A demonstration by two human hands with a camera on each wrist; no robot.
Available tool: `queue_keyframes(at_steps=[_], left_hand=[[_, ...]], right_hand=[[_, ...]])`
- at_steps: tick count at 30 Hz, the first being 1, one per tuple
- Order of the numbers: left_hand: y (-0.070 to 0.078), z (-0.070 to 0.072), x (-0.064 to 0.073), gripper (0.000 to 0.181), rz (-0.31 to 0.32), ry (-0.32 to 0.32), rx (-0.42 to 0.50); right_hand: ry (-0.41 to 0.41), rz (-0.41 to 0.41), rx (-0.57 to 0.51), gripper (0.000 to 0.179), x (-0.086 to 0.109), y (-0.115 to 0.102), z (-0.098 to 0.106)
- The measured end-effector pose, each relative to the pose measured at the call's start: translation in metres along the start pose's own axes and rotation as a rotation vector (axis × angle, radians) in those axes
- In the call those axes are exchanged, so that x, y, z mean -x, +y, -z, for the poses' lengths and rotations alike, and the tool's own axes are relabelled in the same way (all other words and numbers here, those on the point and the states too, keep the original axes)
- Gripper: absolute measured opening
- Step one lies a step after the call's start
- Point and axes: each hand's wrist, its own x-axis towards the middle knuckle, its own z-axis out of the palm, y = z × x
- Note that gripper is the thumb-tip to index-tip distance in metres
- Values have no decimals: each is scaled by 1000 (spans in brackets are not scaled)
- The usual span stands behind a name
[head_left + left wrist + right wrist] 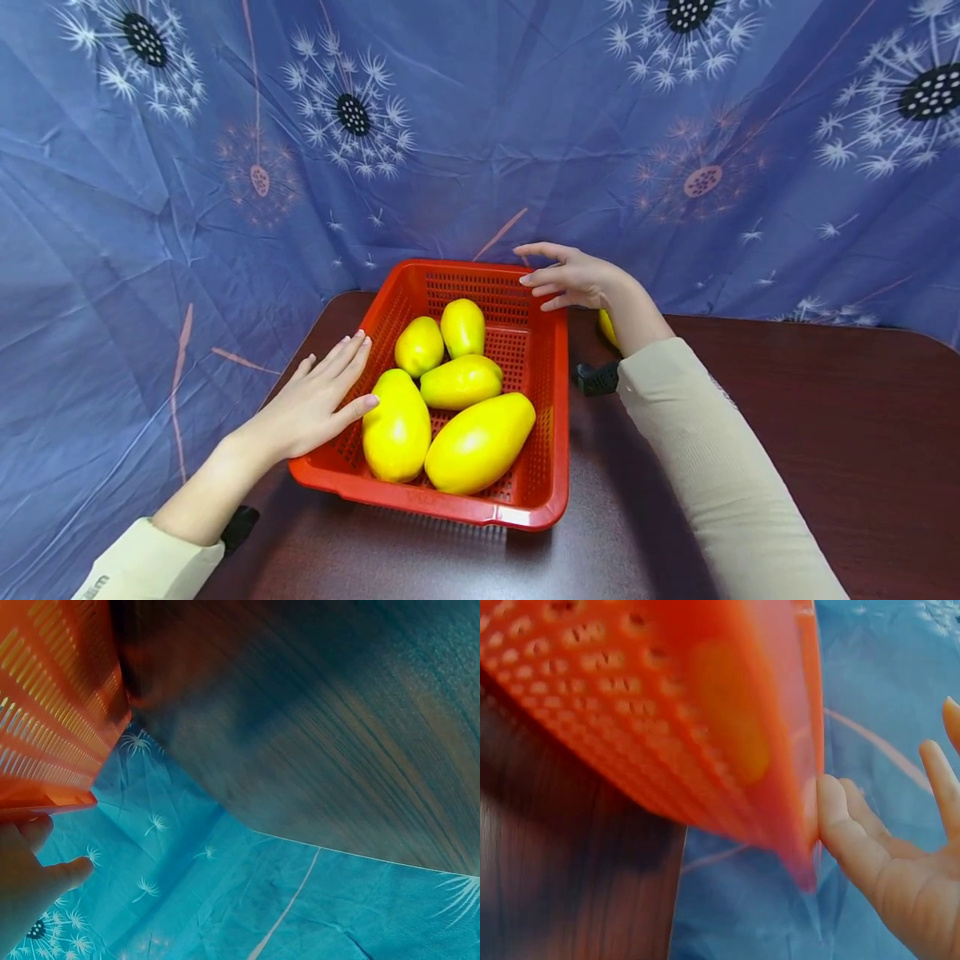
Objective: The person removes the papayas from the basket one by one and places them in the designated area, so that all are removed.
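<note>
A red perforated plastic basket [562, 417] stands on the table with several smooth yellow fruits [478, 446] inside, oval like mangoes or papayas. Flat across the basket's left rim lies my left hand [315, 410], fingers extended and thumb reaching over the inside near a large fruit. At the back right corner, my right hand [572, 279] has its fingers spread. In the right wrist view, the thumb side of the right hand [900, 874] meets the basket rim [810, 750]. From below, the left wrist view shows the left hand [34, 877] against the orange-looking rim [56, 806].
Part of another yellow object [608, 328] shows behind my right wrist on the dark brown table [810, 417]. A blue dandelion-print cloth [480, 125] hangs behind the table and along its left side. Black wrist devices [596, 379] sit at both cuffs.
</note>
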Motion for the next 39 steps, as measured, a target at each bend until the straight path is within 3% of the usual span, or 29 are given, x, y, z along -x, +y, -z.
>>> queue_keyframes(at_steps=[21, 30, 39], left_hand=[[0, 2, 1, 75, 2, 4, -7], [1, 2, 0, 76, 8, -6, -4], [1, 1, 0, 76, 4, -2, -2]], right_hand=[[0, 27, -1, 62, -12, -16, -14], [-1, 29, -48, 59, -29, -11, -30], [-9, -46, -109, 59, -51, 3, -57]])
